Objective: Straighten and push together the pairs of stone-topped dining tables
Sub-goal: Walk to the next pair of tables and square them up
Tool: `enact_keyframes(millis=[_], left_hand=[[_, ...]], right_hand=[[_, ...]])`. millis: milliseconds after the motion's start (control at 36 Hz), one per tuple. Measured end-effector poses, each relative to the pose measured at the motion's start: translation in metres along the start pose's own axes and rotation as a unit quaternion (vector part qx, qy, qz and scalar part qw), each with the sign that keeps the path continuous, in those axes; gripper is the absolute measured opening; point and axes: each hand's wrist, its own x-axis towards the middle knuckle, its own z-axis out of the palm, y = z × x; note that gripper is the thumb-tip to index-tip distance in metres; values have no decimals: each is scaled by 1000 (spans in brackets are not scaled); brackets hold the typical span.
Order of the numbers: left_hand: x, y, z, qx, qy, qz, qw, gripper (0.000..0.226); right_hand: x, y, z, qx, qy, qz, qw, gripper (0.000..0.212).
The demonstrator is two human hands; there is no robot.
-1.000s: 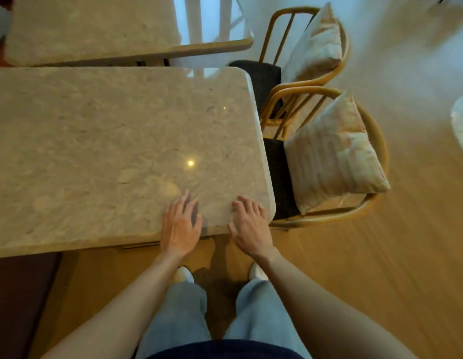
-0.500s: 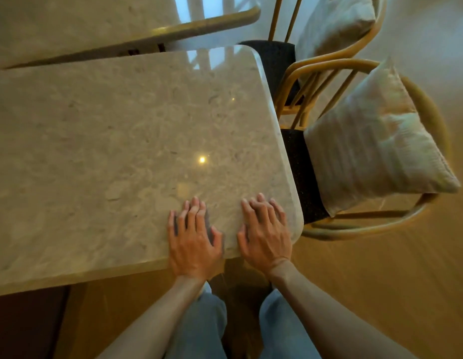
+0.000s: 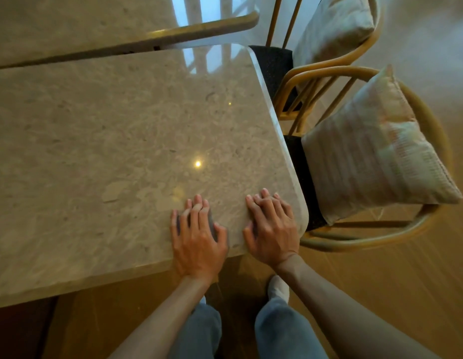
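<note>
A beige stone-topped table (image 3: 95,156) fills the left and middle of the head view. A second stone-topped table (image 3: 69,24) lies beyond it, with a narrow wedge-shaped gap between the two that widens to the right. My left hand (image 3: 196,242) lies flat on the near table's front edge, palm down, fingers close together. My right hand (image 3: 272,231) lies flat beside it, near the table's front right corner. Neither hand holds anything.
Two wooden chairs with dark seats stand along the table's right side, the nearer chair (image 3: 380,237) holding a striped cushion (image 3: 375,161) and the farther chair (image 3: 354,53) a pale cushion (image 3: 334,24). Wooden floor (image 3: 393,294) extends to the right. My legs stand below the table edge.
Both hands have slid further onto the tabletop and flattened. The near table fills more of the view, and the gap to the far table has narrowed.
</note>
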Motion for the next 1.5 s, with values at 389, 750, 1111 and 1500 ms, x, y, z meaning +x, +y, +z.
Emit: enact_keyframes(millis=[389,750,1111,1500], left_hand=[[25,27,9,7,0,-19,1000,48],[37,40,15,9,-8,-31,999,46],[52,53,24,7,-2,-41,999,46],[52,55,22,11,-11,-39,999,45]], right_hand=[[28,35,7,-3,-13,-26,1000,50],[42,53,9,-10,-26,-45,999,51],[60,70,13,-14,-25,-59,998,57],[61,71,12,-14,-16,-62,998,53]])
